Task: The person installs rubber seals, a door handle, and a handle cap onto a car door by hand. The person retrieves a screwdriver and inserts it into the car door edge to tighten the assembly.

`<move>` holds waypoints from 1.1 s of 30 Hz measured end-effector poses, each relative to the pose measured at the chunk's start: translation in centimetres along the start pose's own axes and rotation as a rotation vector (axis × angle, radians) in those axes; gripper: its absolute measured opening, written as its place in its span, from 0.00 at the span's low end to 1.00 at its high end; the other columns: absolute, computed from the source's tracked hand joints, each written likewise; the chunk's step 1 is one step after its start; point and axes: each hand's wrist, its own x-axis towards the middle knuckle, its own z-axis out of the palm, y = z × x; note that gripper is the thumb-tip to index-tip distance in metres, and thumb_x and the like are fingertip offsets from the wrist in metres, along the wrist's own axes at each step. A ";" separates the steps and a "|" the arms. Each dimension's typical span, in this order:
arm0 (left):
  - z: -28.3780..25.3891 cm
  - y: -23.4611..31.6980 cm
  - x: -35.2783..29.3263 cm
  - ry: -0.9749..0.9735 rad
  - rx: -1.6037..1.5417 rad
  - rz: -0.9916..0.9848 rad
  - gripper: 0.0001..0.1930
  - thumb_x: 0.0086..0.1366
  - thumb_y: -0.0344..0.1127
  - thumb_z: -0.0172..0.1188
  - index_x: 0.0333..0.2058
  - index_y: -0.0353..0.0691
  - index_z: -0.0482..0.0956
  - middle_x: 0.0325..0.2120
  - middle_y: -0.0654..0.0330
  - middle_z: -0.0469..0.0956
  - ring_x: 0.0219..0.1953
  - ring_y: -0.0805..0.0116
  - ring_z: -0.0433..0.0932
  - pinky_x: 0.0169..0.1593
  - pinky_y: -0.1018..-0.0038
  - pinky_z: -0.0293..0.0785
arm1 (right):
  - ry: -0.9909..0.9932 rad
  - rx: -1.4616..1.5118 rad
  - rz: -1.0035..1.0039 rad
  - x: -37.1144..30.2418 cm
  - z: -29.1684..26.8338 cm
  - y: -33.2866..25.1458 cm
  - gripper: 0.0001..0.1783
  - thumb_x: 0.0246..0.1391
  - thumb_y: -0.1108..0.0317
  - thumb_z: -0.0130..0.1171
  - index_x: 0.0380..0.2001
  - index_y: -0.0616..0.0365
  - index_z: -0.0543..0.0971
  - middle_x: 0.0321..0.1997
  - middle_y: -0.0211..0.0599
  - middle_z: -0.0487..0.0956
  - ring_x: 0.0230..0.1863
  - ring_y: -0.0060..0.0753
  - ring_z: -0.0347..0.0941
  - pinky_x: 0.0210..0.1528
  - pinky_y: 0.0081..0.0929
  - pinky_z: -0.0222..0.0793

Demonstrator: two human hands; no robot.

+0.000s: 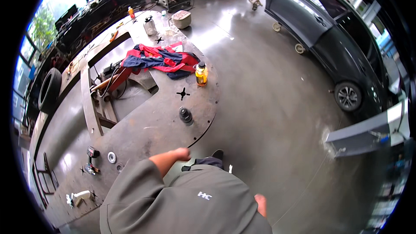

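Note:
My left hand (183, 154) hangs in front of my waist beside the curved edge of a metal workbench (147, 136). Its fingers look curled in, and nothing shows in them. My right hand (261, 204) shows only as a patch of skin at my right side, its fingers hidden. Closest to my left hand on the bench is a dark bottle (185, 115). Farther along stands a yellow bottle with a black cap (201, 74), beside a crumpled red and navy garment (162, 58).
A cordless power tool (91, 159), a metal ring (112, 157) and a white spray bottle (80, 196) lie on the bench's near left. A tyre (50, 90) leans at the far left. A dark car (316, 34) and a grey post base (359, 134) stand right.

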 end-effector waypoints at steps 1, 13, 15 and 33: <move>-6.4 4.7 3.4 0.148 -0.136 0.052 0.20 0.66 0.48 0.56 0.39 0.36 0.86 0.40 0.42 0.86 0.45 0.42 0.85 0.51 0.50 0.81 | -0.062 -0.083 0.036 1.2 -0.1 0.0 0.08 0.67 0.69 0.55 0.31 0.55 0.77 0.23 0.27 0.73 0.26 0.23 0.70 0.27 0.29 0.68; -44.5 22.7 24.4 0.471 -0.396 0.104 0.18 0.68 0.43 0.55 0.49 0.40 0.84 0.47 0.46 0.85 0.54 0.45 0.82 0.60 0.56 0.77 | -0.226 -0.191 0.347 38.4 -7.4 -16.1 0.04 0.68 0.70 0.54 0.41 0.56 0.77 0.27 0.30 0.77 0.25 0.27 0.73 0.25 0.29 0.71; -42.8 20.2 27.6 0.334 -0.315 -0.197 0.23 0.68 0.48 0.55 0.47 0.33 0.84 0.44 0.42 0.86 0.49 0.42 0.84 0.55 0.53 0.80 | -0.208 -0.174 0.350 45.6 -10.1 -20.8 0.04 0.68 0.70 0.54 0.42 0.56 0.77 0.27 0.30 0.78 0.25 0.27 0.74 0.25 0.29 0.71; -63.4 8.4 54.2 0.025 -0.570 -0.436 0.30 0.64 0.55 0.56 0.56 0.42 0.84 0.56 0.46 0.82 0.60 0.48 0.80 0.64 0.59 0.75 | -0.220 -0.153 0.097 105.6 -5.4 -70.5 0.11 0.64 0.71 0.59 0.47 0.62 0.81 0.32 0.33 0.82 0.30 0.26 0.79 0.28 0.27 0.76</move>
